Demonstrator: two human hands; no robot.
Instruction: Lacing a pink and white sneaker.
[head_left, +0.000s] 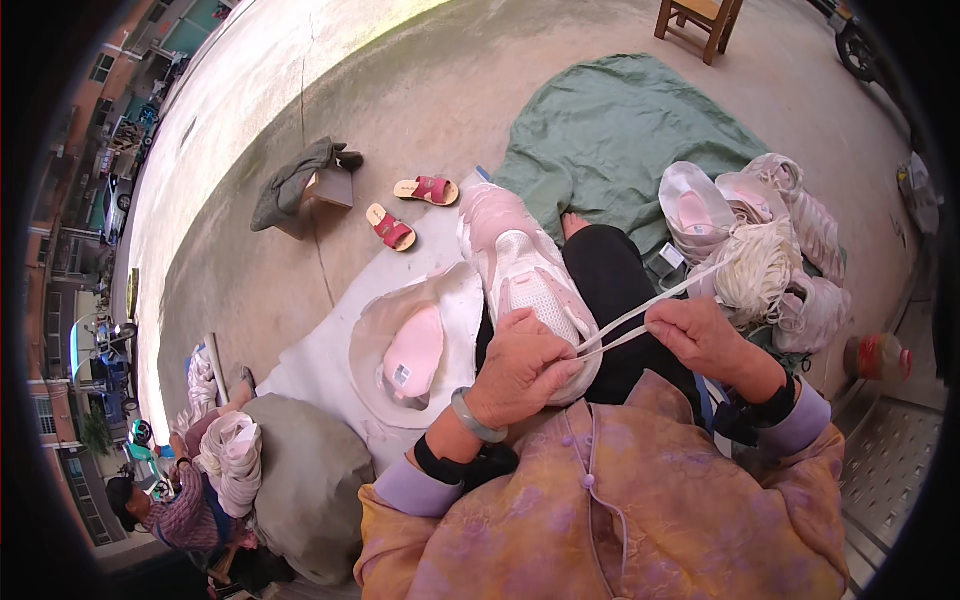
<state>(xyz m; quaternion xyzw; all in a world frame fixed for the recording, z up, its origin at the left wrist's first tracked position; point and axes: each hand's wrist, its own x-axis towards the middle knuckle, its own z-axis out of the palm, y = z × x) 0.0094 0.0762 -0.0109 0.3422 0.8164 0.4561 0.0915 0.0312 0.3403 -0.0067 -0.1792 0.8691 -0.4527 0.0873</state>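
Observation:
A pink and white sneaker upper lies across my lap, toe pointing away. My left hand is over its near end, fingers closed on a white shoelace. From there two strands of the lace stretch to my right hand, which pinches them. One strand runs on past that hand toward a thick bundle of white laces. Left of my lap, a white shoe piece with a pink insole-shaped part rests on a pale cloth.
Several pink and white shoe uppers are heaped at the right by a green cloth. Red sandals and a box with dark fabric stand on the floor ahead. Another person sits at the lower left, beside a grey covered mound.

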